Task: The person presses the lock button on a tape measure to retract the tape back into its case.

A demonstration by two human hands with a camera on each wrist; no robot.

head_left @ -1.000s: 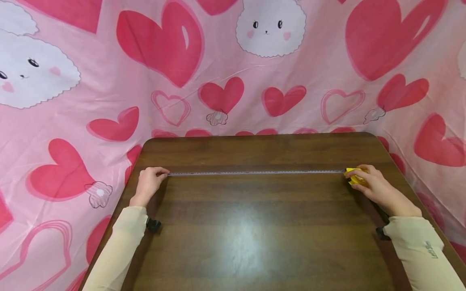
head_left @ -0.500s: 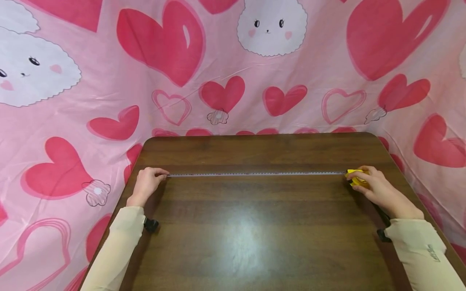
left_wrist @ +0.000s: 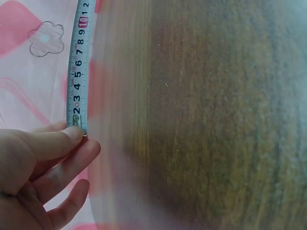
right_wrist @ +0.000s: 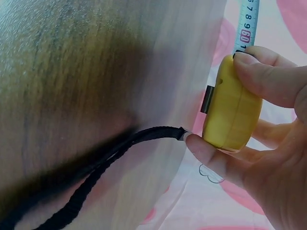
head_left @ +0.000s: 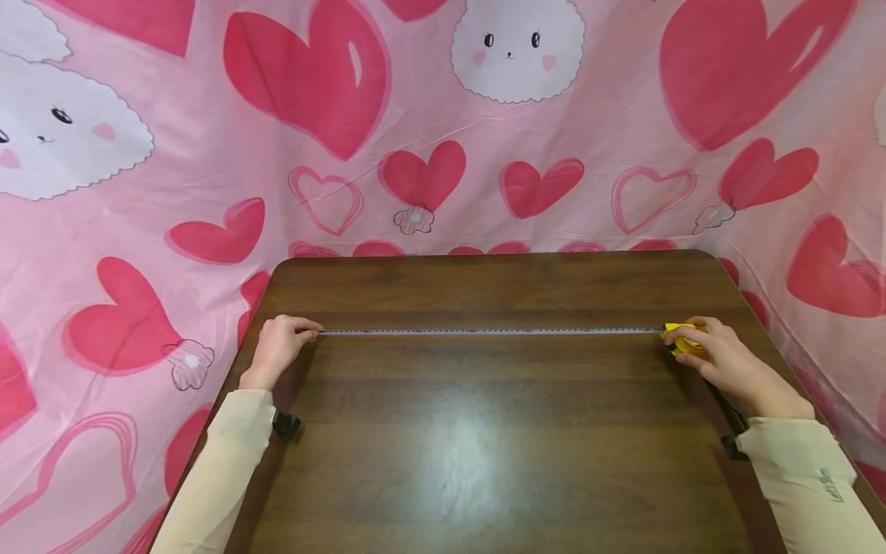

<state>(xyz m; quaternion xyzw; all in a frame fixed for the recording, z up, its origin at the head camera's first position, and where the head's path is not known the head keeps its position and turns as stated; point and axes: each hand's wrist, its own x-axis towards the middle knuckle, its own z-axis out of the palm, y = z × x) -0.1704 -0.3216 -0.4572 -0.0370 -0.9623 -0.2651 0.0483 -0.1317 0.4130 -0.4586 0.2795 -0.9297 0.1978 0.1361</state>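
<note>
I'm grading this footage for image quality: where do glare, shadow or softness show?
Head view: pale glare on the near middle of the table, soft shadows beside both sleeves, fine tape markings too small to read. Left wrist view: tape numerals legible, table hazy toward its left edge. Right wrist view: numerals by the yellow case readable, dark blurry shadow along the black strap.

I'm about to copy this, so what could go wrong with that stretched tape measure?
The left hand pinches only the end of the tape blade; if that slips, the blade might whip back toward the yellow case in the right hand. The black strap beside the case could also snag.
</note>
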